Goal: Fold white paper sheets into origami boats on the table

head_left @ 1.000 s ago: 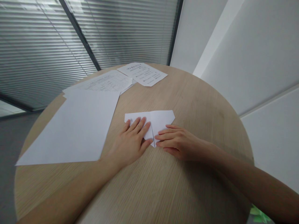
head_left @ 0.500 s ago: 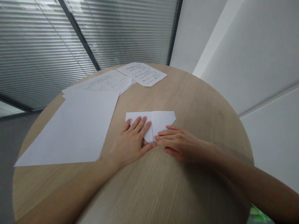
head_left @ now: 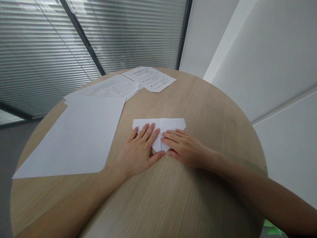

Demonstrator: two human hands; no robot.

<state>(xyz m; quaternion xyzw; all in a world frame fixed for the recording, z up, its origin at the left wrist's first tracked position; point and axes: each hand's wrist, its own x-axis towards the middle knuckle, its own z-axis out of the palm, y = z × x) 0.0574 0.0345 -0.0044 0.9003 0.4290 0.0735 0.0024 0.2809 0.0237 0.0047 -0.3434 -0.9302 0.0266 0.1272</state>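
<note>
A small folded sheet of white paper (head_left: 172, 123) lies flat on the table, with a straight far edge, slanted sides and a seam down its middle. My left hand (head_left: 138, 150) rests open on its left half, fingers spread, the thumb reaching to the near tip. On the right half, my right hand (head_left: 184, 147) lies with its fingers stretched out and close together, their tips by the middle seam. Parts of the paper's slanted sides are hidden under both hands.
A large blank white sheet (head_left: 74, 138) lies to the left on the round wooden table (head_left: 210, 109). Behind it are printed sheets (head_left: 112, 87) and another printed page (head_left: 151, 79). Window blinds (head_left: 138, 33) and a white wall (head_left: 267, 49) stand beyond the table.
My right hand has moved slightly away from me, up the right half of the folded paper from near its tip. My left hand stays in place.
</note>
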